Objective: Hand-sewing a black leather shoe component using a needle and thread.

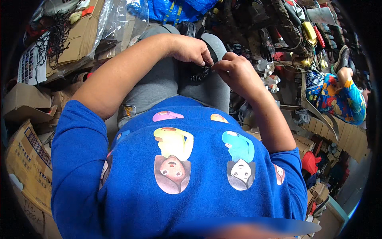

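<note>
Over my lap, my left hand [195, 51] and my right hand [235, 69] come close together. The fingers of both are closed in a pinch, and their tips almost meet. What lies between the fingertips is too small to make out. Just below the tips, a black ring-shaped piece with a ridged edge [199, 76] lies between my thighs in grey trousers [159, 81]. My hands partly cover that ring, so whether the fingers grip its rim is unclear.
Flattened cardboard [81, 38] and clear plastic lie at the left, above an open carton [28, 103]. A blue bag [179, 10] stands ahead. Small clear bottles [270, 79] and a curved blade [324, 121] are at the right, near another person in bright patterned clothes [338, 95].
</note>
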Demonstrator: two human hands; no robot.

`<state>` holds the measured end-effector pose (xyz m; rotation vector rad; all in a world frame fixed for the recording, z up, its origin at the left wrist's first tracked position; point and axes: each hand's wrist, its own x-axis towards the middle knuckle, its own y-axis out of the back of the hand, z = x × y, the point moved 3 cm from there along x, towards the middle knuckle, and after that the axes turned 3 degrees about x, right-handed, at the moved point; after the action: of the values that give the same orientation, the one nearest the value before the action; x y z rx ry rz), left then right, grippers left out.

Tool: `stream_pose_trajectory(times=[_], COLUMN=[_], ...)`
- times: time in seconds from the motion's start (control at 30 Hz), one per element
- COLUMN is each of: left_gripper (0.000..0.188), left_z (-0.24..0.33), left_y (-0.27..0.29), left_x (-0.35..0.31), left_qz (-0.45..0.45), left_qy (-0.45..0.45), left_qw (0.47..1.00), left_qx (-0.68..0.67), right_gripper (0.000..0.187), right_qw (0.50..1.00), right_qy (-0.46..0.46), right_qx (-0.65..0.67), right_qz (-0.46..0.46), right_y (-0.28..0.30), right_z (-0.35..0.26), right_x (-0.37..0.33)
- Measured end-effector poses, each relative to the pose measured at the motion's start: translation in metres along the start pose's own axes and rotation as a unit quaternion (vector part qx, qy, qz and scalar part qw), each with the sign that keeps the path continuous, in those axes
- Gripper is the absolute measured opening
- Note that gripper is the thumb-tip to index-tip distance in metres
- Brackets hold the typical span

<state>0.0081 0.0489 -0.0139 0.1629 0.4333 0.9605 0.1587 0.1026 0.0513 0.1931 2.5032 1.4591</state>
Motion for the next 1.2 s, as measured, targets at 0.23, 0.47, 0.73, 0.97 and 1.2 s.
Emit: stream_pose_trajectory(times=[0.23, 0.47, 0.73, 0.97, 1.2], left_gripper=[0.034, 0.022, 0.015, 0.016, 0.031], left_z=[-0.003, -0.006, -0.009, -0.004, 0.016], left_y=[-0.004, -0.004, -0.011, -0.014, -0.034], left_x=[0.001, -0.003, 0.002, -0.012, -0.072], left_qz=[0.063, 0.182, 0.185, 0.268, 0.353], left_qy=[-0.024, -0.09, -0.087, -0.124, -0.031], left_qw=[0.997, 0.971, 0.974, 0.944, 0.918], left_qx=[0.022, 0.129, 0.102, 0.149, 0.181], right_gripper=[0.01, 0.011, 0.017, 0.015, 0.022], right_qw=[0.995, 0.993, 0.998, 0.98, 0.957], right_qy=[0.038, -0.047, -0.009, -0.106, -0.101], right_qx=[-0.061, 0.099, 0.049, 0.163, 0.272], right_qz=[-0.075, -0.043, -0.042, -0.036, -0.002], right_y=[-0.006, -0.009, -0.01, -0.022, -0.028], right_z=[0.002, 0.024, 0.024, 0.03, 0.056], right_x=[0.015, 0.016, 0.018, 0.011, -0.02])
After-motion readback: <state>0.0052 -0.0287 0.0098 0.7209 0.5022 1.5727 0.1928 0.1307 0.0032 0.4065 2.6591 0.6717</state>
